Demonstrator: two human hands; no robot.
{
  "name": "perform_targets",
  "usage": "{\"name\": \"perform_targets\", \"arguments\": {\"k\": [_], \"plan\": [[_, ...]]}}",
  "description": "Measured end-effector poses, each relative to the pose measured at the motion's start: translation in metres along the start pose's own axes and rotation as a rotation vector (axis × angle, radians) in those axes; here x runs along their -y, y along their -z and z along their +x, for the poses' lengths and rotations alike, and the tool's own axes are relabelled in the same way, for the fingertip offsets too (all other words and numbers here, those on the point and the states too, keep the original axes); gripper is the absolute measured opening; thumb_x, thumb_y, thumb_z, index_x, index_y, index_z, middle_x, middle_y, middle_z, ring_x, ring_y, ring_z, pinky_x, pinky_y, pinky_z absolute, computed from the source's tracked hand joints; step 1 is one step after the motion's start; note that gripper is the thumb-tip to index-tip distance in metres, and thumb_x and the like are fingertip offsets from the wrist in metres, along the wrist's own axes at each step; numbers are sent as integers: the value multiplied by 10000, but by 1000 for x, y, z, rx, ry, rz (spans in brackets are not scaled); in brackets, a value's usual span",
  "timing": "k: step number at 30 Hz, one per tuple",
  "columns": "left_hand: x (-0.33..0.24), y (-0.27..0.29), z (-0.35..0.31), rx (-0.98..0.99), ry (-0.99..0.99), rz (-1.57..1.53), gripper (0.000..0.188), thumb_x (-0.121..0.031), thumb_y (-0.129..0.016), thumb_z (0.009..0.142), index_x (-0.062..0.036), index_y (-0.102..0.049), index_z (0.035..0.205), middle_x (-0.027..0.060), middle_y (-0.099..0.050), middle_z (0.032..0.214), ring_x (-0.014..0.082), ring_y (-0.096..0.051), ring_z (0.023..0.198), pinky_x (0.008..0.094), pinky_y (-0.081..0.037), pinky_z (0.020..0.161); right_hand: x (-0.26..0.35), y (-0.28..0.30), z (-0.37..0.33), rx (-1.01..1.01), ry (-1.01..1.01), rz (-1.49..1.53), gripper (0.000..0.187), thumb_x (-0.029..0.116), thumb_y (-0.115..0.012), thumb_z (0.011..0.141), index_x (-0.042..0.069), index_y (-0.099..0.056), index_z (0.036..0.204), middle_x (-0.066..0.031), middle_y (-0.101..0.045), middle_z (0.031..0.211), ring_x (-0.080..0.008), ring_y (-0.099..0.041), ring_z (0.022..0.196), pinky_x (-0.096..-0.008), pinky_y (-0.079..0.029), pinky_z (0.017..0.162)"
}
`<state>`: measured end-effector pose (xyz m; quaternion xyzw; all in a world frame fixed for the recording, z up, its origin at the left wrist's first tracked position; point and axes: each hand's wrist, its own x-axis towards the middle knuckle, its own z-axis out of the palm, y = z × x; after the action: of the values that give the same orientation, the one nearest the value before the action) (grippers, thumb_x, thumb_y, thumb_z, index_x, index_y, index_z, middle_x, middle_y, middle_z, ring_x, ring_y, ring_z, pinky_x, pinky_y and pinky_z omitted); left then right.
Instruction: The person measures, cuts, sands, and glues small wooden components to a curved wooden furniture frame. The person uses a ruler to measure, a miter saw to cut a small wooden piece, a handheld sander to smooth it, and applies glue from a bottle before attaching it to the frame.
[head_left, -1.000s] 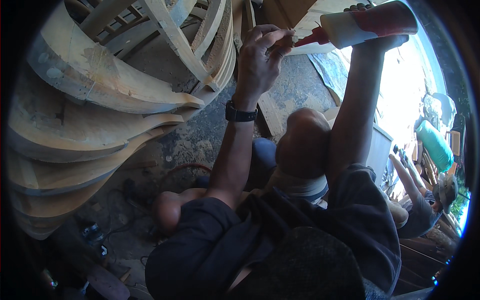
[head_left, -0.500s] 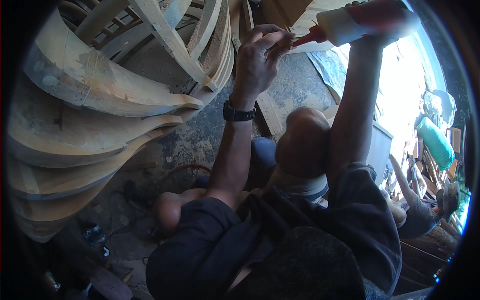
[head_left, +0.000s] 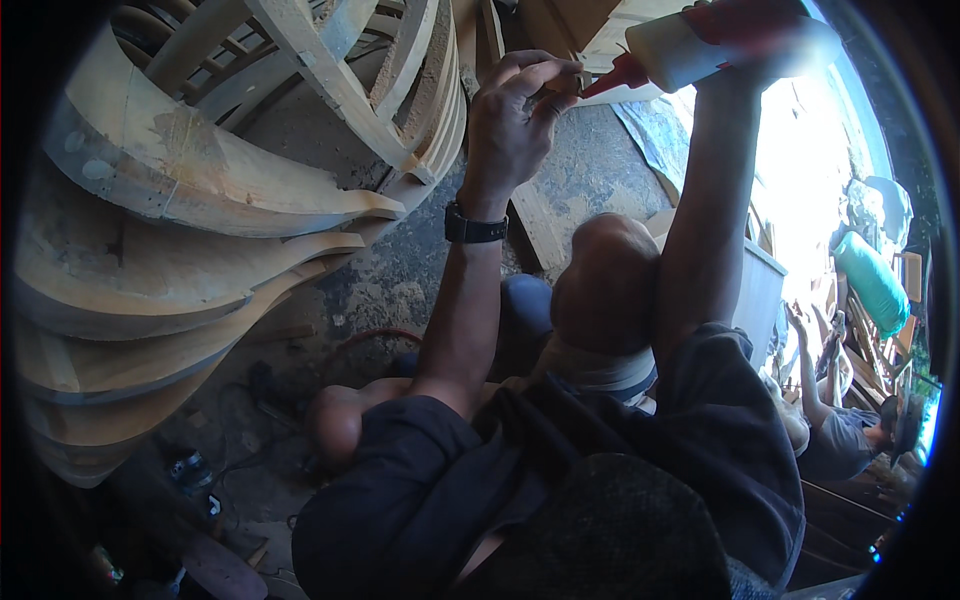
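My left hand (head_left: 512, 125), a dark watch (head_left: 475, 224) on its wrist, is raised at the upper middle. Its thumb and fingers pinch a small brownish piece (head_left: 584, 82), too small to name surely. From the right, a squeeze bottle (head_left: 660, 52) with pale contents and a red pointed nozzle (head_left: 622, 76) lies tilted, its tip right at that piece. My right hand (head_left: 765, 65) grips the bottle's far end; its fingers are partly hidden and blurred. Whether any liquid comes out cannot be seen.
Curved wooden ribs (head_left: 200, 180) of a large frame fill the left side. A wooden board (head_left: 537, 228) lies on the stained floor. A green bundle (head_left: 872, 285) and stacked timber stand at the right, near another person (head_left: 845, 440). Cables and tools lie at lower left.
The bottle has tipped slightly, its nozzle tip a little lower against the pinched piece. My left hand is nearly still. The other person at the right has shifted, one arm now more upright.
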<state>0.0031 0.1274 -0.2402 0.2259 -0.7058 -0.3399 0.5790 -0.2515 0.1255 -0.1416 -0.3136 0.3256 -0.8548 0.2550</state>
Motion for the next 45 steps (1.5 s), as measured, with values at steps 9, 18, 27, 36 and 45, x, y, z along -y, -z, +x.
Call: {"name": "perform_targets", "arguments": {"k": [9, 18, 27, 36, 45], "plan": [[4, 3, -6, 72, 269, -143, 405, -206, -819, 889, -46, -704, 1243, 58, -732, 1088, 172, -694, 972, 325, -528, 916, -6, -5, 4, -152, 45, 120, 561, 626, -281, 1054, 182, -620, 1107, 0, -662, 952, -176, -659, 880, -370, -561, 765], [-6, -23, -11, -116, 678, -1038, 389, -251, -772, 950, -1, -638, 1217, 81, -746, 1032, 167, -717, 953, 287, -560, 854, -11, 39, 20, -34, -18, 171, 581, 575, -228, 1073, 162, -623, 1175, -53, -668, 954, -249, -667, 870, -450, -575, 761], [-14, -28, -13, -213, 877, -1435, 267, -329, -745, 965, -101, -684, 1092, 43, -754, 969, 142, -712, 919, 302, -551, 839, -10, 34, 12, -181, -85, 122, 718, 687, -144, 1048, 163, -584, 1267, -98, -668, 1012, -288, -665, 894, -473, -575, 763], [-10, -32, -15, -260, 860, -1411, 260, -346, -747, 961, -110, -693, 1057, 49, -754, 958, 137, -691, 861, 306, -534, 841, -12, 33, 16, -124, 59, 219, 643, 654, -209, 1056, 175, -595, 1244, -43, -673, 1022, -260, -666, 905, -434, -567, 796], [-6, -30, -16, -275, 841, -1395, 279, -362, -747, 960, -117, -685, 1076, 16, -738, 945, 124, -673, 880, 300, -506, 850, -3, 16, 4, 41, 53, 175, 524, 582, -284, 1054, 185, -618, 1128, -4, -653, 894, -181, -650, 794, -390, -552, 683]]}}
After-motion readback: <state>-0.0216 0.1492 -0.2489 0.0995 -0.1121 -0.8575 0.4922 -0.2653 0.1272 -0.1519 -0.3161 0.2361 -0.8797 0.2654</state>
